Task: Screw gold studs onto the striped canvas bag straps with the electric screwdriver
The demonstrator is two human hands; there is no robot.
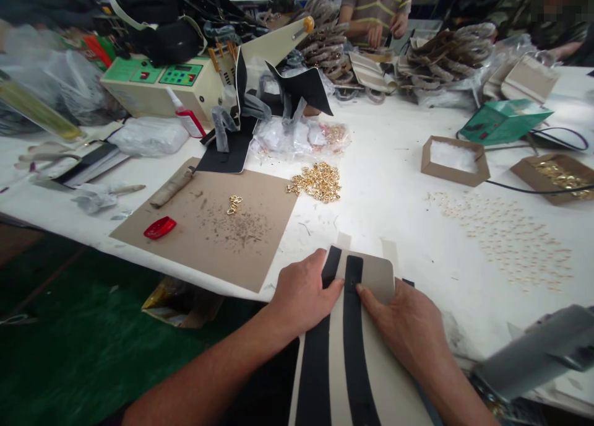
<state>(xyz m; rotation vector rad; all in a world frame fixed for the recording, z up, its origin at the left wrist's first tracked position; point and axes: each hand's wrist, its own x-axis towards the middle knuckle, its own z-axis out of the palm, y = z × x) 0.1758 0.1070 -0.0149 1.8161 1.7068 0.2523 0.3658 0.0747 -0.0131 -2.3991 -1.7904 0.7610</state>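
White worktable (375,160), gold metal fittings (320,182) heaped loose; left hand (304,293) and right hand (411,321), thumbs on top, grip a beige flat panel (387,370): long black strips (356,352) laid, fastening unclear.

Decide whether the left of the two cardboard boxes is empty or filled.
Not empty: through the open top of the cardboard box, white material shows inside. How deep it goes cannot be told.

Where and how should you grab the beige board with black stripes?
Probably by both long edges of the beige board, left hand from the left, right hand from the right, thumbs on top, because it's long and flat-looking.
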